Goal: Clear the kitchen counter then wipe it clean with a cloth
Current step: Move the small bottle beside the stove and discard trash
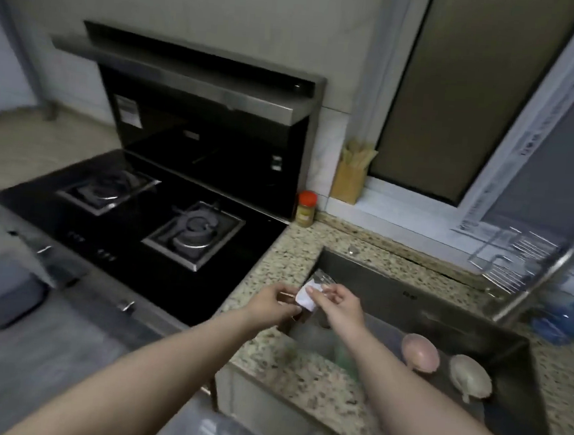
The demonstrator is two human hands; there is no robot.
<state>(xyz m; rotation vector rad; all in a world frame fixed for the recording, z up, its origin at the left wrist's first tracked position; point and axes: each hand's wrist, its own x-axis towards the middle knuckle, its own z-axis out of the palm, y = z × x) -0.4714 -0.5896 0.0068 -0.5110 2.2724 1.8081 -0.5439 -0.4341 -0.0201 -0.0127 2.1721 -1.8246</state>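
Both my hands meet over the left rim of the sink, above the speckled granite counter. My left hand and my right hand pinch a small packet between them, white at the bottom with a shiny crinkled silvery top. Something small and brown shows just under the packet, too blurred to name. No cloth is visible.
A black gas hob with two burners lies left of the counter, a range hood above it. A red-capped spice jar and a wooden utensil holder stand at the back. Two bowls sit in the sink; a wire rack stands right.
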